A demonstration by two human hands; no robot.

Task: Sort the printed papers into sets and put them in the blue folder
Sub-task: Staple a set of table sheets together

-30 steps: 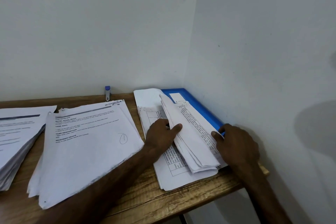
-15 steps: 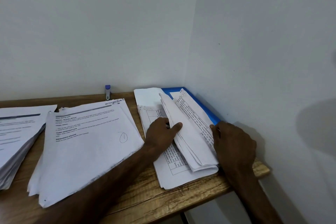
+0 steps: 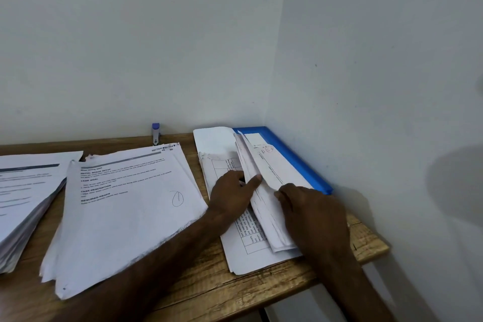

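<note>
The blue folder (image 3: 294, 158) lies open in the table's right corner against the wall. Printed papers (image 3: 273, 170) are piled on it, and a sheet with a table (image 3: 244, 246) lies lowest. My left hand (image 3: 231, 195) grips a lifted bundle of pages, its thumb stretched along their edge. My right hand (image 3: 312, 215) rests on the top page to the right of that bundle, fingertips at the fold. A second pile of printed papers (image 3: 125, 206), marked with a circled 1, sits in the middle of the table.
A third thick paper stack (image 3: 23, 191) lies at the far left. A small stapler with a purple top (image 3: 155, 133) stands against the back wall. The wooden table (image 3: 371, 243) ends just right of the folder, close to the side wall.
My right hand has slid left from the folder's right edge onto the top page, covering more of it. My left hand has stayed in place on the lifted bundle.
</note>
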